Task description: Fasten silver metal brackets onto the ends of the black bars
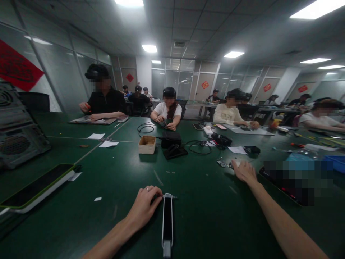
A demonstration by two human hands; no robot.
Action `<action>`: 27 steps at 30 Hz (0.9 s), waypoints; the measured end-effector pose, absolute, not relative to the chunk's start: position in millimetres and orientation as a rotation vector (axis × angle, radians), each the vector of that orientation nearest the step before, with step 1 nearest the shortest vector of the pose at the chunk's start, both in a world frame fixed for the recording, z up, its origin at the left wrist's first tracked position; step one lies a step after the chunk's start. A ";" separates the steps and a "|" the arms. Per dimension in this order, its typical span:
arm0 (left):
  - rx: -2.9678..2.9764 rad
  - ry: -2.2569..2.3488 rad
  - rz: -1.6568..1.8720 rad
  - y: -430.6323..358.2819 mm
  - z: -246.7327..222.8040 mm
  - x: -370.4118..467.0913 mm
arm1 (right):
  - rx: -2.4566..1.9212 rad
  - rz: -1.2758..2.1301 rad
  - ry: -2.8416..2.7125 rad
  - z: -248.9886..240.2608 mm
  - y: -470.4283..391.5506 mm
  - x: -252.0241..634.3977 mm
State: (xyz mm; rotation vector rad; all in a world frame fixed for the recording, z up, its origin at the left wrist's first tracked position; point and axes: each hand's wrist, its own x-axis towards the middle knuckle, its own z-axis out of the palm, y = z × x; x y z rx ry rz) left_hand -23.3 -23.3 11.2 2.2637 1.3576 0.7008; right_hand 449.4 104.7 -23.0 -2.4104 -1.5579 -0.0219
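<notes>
My left hand (145, 203) is closed, its thumb and index finger pinched at the far left corner of a long, narrow black part with a silver frame (167, 219). That part lies lengthwise on the green table, with a pale tab at its near end and a thin piece crossing its far end. Stretched forward to the right, my right hand (244, 171) has its fingers bent down at the tabletop. Small metal pieces (221, 162) lie just left of its fingertips. Whatever those fingers hold is too small to make out.
A small open box (147, 145) stands ahead, beside a black stand (175, 151) and cables. A green-edged tablet-like device (37, 185) lies left, near a computer case (18, 129). A dark screen device (283, 185) and blue tray (335, 163) are right. Several people sit across the table.
</notes>
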 end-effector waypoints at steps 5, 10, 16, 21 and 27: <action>2.256 1.356 0.688 -24.8 11.6 -22.9 | -2.474 0.039 -1.484 -32.0 130.1 466.0; 2.260 1.380 0.672 -25.4 11.6 -21.3 | -2.415 0.094 -1.584 -36.7 155.0 479.6; 2.249 1.395 0.619 -21.9 14.1 -16.8 | -2.329 0.138 -1.667 -38.1 178.2 493.2; 2.221 1.413 0.598 -18.8 13.9 -14.4 | -2.221 0.191 -1.777 -38.5 181.2 490.1; 2.217 1.400 0.616 -19.0 14.1 -14.8 | -2.088 0.197 -1.941 -42.8 179.5 464.3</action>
